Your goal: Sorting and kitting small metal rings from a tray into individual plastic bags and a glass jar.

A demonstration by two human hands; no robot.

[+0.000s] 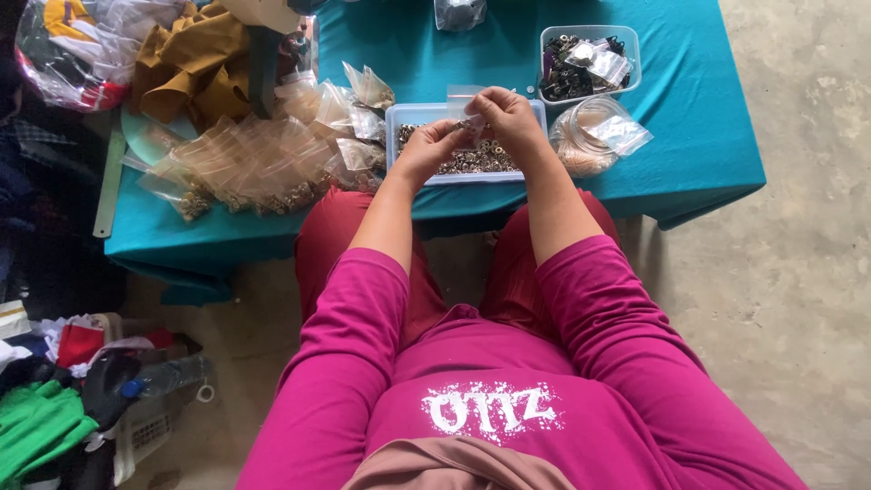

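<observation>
both hands up over a shallow clear plastic tub (408, 116) on the teal-covered table (699, 109). left hand (426, 150) and right hand (510, 118) meet at a small clear zip bag (461, 96), held just above the tub's far rim — fingertips of both pinched together on the bag, thumbs against forefingers, other fingers curled in. can't tell if anything is in the bag yet, too small.

tub is rectangular w/ rounded corners, full of small round metal rings (481, 161), dull brass and silver tones, loose and heaped. forearms cross the table's near edge; pink sleeves pushed up past the elbows.

around it: left of the tub a big sprawl of filled zip bags (245, 163), crinkly and glossy, each w/ a clump of metal bits at the bottom, spreading to touch the tub's left side. right of the tub a round clear jar (581, 145) on its side w/ another bag lying on it. behind that a second clear tub (590, 62) holding darker hardware and more bags. far left — mustard-yellow cloth (190, 68), folded and rumpled, next to a clear bag of coloured fabric (73, 45). nothing sits btw the hands and the rings. floor is bare rough concrete (798, 272); clothes and a plastic bottle (168, 377) piled at lower left.
</observation>
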